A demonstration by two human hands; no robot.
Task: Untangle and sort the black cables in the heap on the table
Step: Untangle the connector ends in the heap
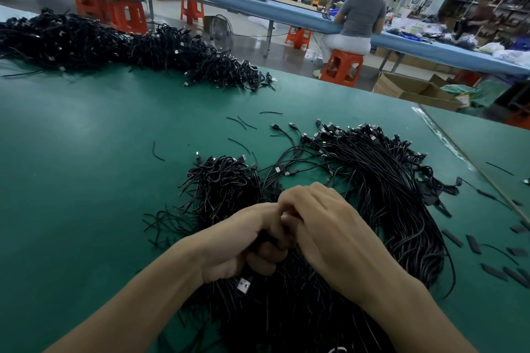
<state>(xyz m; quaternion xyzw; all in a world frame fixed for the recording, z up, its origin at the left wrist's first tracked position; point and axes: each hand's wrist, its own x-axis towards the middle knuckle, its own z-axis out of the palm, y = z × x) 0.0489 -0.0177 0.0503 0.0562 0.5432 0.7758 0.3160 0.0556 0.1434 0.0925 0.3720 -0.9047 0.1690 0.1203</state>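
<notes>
Both hands meet over the heap of thin black cables (372,209) on the green matte surface (86,166). The left hand (243,241) is fisted around a bunch of cables, a silver USB plug (243,284) poking out just below it. The right hand (324,226), fingers curled, pinches strands beside the left knuckles.

Bare green table (86,152) lies open left of the near cable heap (387,195); a second cable pile (114,43) blocks the far edge.
</notes>
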